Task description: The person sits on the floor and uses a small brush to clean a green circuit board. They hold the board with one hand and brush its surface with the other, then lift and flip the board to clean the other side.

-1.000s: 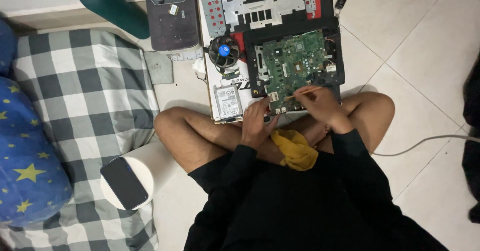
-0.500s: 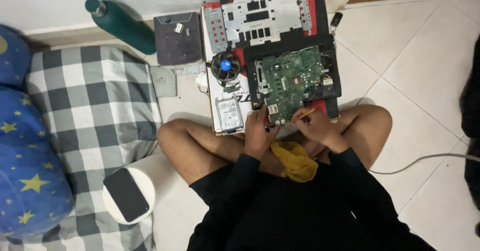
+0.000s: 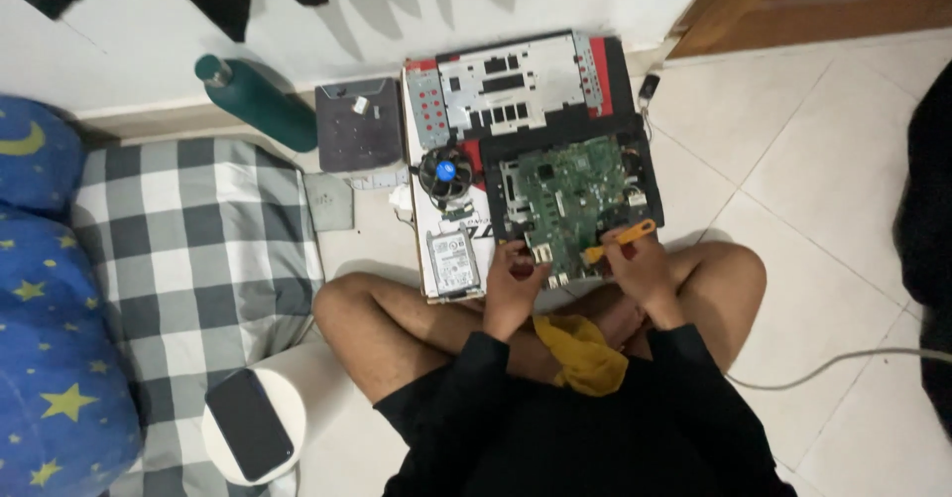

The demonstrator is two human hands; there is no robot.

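The slim orange plastic pry tool (image 3: 623,238) lay slanted across the near right corner of the green circuit board (image 3: 567,204), its tip pointing down-left. The right hand (image 3: 641,264) had its fingers clamped on the tool. The left hand (image 3: 513,277), fingers curled together, rested at the board's near left edge.

Counted outward from the green circuit board (image 3: 570,204), itself one:
- cooling fan (image 3: 443,176), left: one
- hard drive (image 3: 453,259), lower left: one
- green bottle (image 3: 255,100), far left: one
- phone (image 3: 249,424), far lower left: one
- orange-handled tool (image 3: 622,237), at its lower edge, possibly a screwdriver: one
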